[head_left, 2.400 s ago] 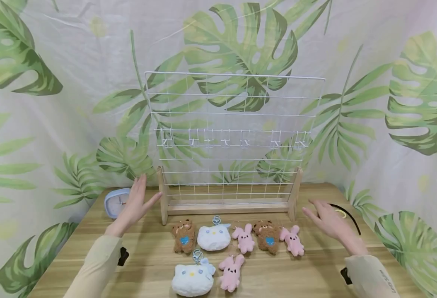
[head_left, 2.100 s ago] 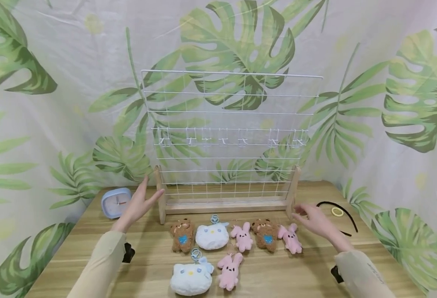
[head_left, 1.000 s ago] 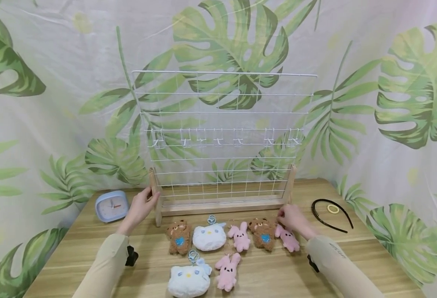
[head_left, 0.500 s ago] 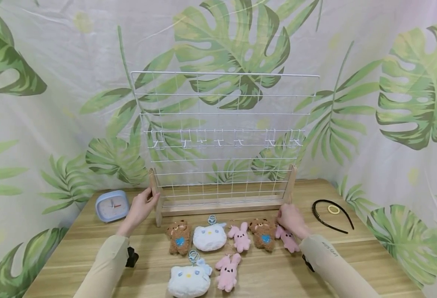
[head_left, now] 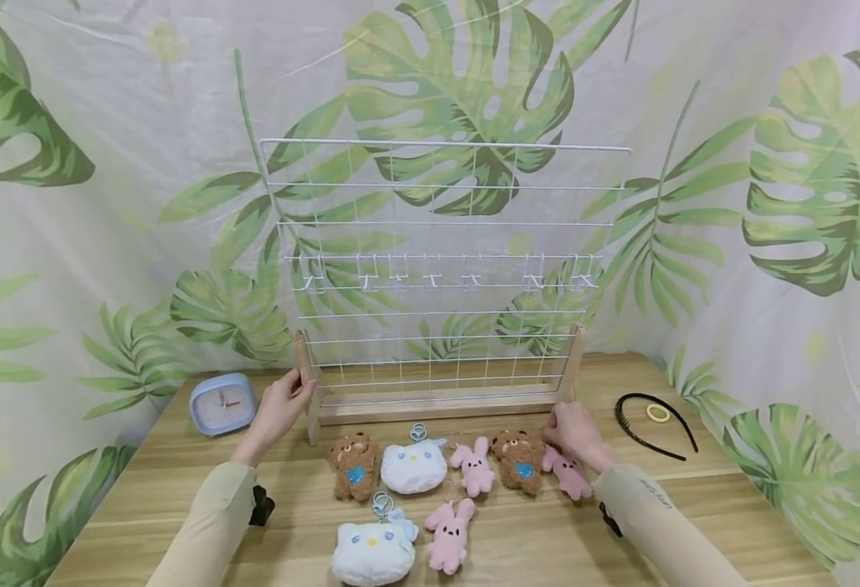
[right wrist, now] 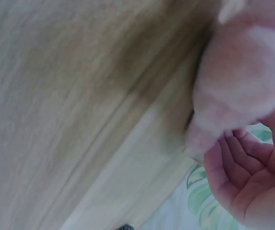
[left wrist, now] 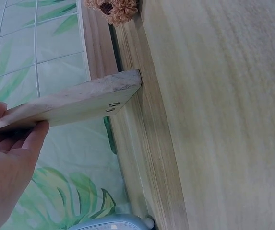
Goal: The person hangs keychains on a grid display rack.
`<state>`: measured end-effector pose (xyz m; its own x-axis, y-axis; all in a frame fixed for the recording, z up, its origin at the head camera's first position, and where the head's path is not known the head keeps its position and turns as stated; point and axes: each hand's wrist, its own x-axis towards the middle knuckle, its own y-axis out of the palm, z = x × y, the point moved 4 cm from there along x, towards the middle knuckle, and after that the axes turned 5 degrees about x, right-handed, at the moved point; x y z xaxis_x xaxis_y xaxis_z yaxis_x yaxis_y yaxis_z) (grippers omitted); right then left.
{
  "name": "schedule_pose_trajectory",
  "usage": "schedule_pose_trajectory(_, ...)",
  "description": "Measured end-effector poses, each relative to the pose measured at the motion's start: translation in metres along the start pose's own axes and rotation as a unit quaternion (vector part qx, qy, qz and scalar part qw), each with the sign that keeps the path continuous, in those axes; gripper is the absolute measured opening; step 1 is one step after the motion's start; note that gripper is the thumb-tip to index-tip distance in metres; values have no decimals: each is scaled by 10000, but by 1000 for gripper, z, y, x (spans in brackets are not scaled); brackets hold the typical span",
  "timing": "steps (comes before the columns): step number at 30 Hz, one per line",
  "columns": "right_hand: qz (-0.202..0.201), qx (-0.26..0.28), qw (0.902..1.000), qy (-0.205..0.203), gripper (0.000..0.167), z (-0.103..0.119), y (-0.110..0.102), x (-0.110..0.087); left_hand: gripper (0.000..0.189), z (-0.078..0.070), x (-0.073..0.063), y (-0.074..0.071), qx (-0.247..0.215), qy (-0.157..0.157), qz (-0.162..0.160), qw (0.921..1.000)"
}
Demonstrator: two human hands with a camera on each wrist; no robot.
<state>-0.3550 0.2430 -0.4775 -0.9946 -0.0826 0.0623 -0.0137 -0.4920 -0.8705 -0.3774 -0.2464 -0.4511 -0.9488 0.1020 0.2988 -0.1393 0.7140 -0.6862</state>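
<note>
A white wire grid rack (head_left: 437,187) with wooden end posts stands at the back of the table, several small hooks (head_left: 433,281) along one of its bars. My left hand (head_left: 275,412) pinches the left wooden post (left wrist: 79,100) between thumb and fingers, partway up. My right hand (head_left: 576,432) is curled at the foot of the right post (head_left: 575,359), its fingertips partly hidden. Just below it lies a pink bunny keychain (head_left: 571,477), its ears overlapped by the hand. In the right wrist view this plush (right wrist: 247,76) covers part of the curled fingers (right wrist: 257,158).
In front of the rack lie brown bear keychains (head_left: 352,466) (head_left: 518,463), white plush keychains (head_left: 413,467) (head_left: 372,553) and two more pink bunnies (head_left: 474,467) (head_left: 447,534). A blue clock (head_left: 222,403) stands left; a black headband (head_left: 624,420) and yellow ring (head_left: 658,413) lie right.
Both hands came in from beside the rack to its posts, the right moving left and its fingers curling. Over the last second they have stayed put; rack and plushes keep their places.
</note>
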Motion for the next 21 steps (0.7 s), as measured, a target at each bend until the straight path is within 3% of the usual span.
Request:
schedule_pose_trajectory(5, -45, 440, 9990, -118, 16, 1, -13, -6, 29, 0, 0, 0, 11, -13, -16, 10000)
schedule_pose_trajectory(10, -350, 689, 9961, -437, 15, 0, -28, -13, 29, 2, 1, 1, 27, -9, -48, 10000)
schedule_pose_trajectory(18, -799, 653, 9908, -872, 10, 3, -58, -28, 31, 2, 2, 2, 57, 37, -41, 10000)
schedule_pose_trajectory(21, -907, 741, 9899, -794, 7, 3, -66, -31, 30, 1, 1, 2, 70, 40, -52, 10000)
